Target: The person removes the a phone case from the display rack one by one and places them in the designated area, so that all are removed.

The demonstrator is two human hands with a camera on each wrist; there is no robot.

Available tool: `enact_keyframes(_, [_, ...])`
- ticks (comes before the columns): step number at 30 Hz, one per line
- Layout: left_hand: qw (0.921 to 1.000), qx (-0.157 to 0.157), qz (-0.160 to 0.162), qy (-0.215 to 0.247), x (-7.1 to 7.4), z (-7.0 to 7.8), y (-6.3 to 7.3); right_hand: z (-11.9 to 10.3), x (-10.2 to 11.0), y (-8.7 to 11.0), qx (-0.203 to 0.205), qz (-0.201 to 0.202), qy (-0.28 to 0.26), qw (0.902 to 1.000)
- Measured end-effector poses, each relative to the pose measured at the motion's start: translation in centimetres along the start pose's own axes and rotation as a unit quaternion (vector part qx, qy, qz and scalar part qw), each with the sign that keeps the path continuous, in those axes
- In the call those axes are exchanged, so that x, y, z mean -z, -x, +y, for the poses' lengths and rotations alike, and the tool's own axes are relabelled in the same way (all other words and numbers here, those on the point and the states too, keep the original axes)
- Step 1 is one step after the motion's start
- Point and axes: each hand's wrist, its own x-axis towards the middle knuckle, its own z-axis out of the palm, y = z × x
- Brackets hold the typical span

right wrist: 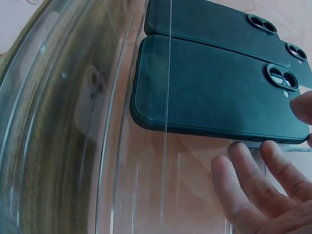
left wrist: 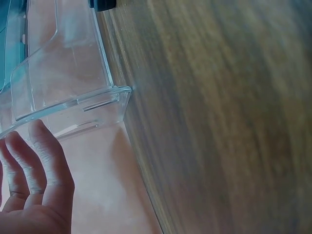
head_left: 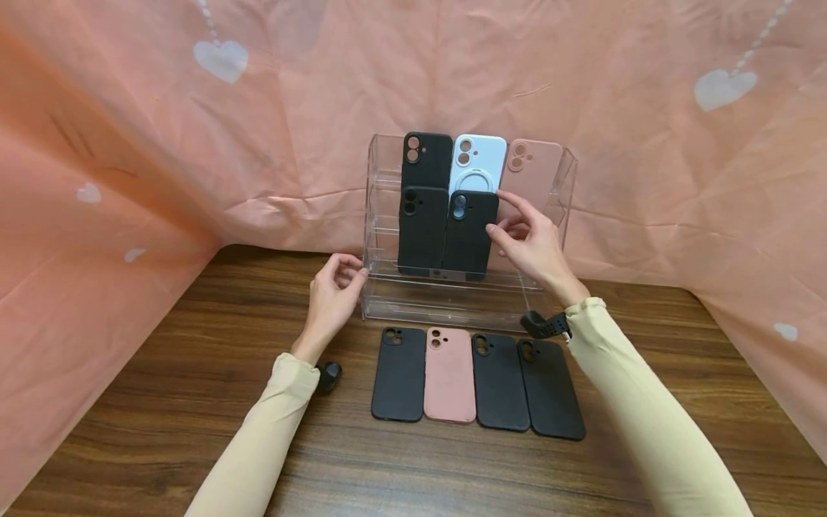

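Note:
A clear tiered display rack (head_left: 446,314) stands at the back of the table, holding phone cases upright. My left hand (head_left: 334,294) is at its left side, fingers bent and thumb tip at the front edge; in the left wrist view the fingertips (left wrist: 38,127) meet the clear panel. My right hand (head_left: 533,240) pinches the upper right edge of a black phone case (head_left: 470,237) in the front row. Beside that case on its left stands another black case (head_left: 423,230). In the right wrist view several fingers (right wrist: 243,161) lie loosely along the case's side edge.
Behind them stand a black case (head_left: 431,159), a white case with a ring (head_left: 491,154) and a pink case (head_left: 543,169). Before the rack lie a pink case (head_left: 450,380) and black cases (head_left: 398,380), (head_left: 502,388), (head_left: 552,395) on the wooden table (head_left: 388,474). Pink cloth (head_left: 362,72) hangs around.

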Motion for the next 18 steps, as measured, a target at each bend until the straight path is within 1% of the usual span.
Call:
enact_keyframes(6, [1.0, -0.005, -0.001, -0.006, 0.04, -0.13, -0.1, 0.02, -0.15, -0.27, 0.029, 0.032, 0.058, 0.9974])
enact_keyframes(8, [1.0, -0.005, -0.001, -0.007, 0.01, -0.13, -0.11, -0.03, -0.18, -0.28, 0.028, 0.037, 0.062, 0.997])
enact_keyframes(12, [1.0, -0.004, 0.0, -0.005, -0.01, -0.16, -0.11, -0.12, -0.38, -0.14, 0.013, 0.028, 0.032, 0.999])
enact_keyframes(14, [1.0, -0.005, -0.001, -0.006, -0.02, -0.17, -0.11, -0.14, -0.5, -0.02, 0.009, 0.02, 0.003, 0.9998])
enact_keyframes(18, [1.0, -0.006, -0.002, -0.008, 0.02, -0.16, -0.07, 0.06, -0.76, 0.17, 0.02, -0.002, -0.064, 0.9978])
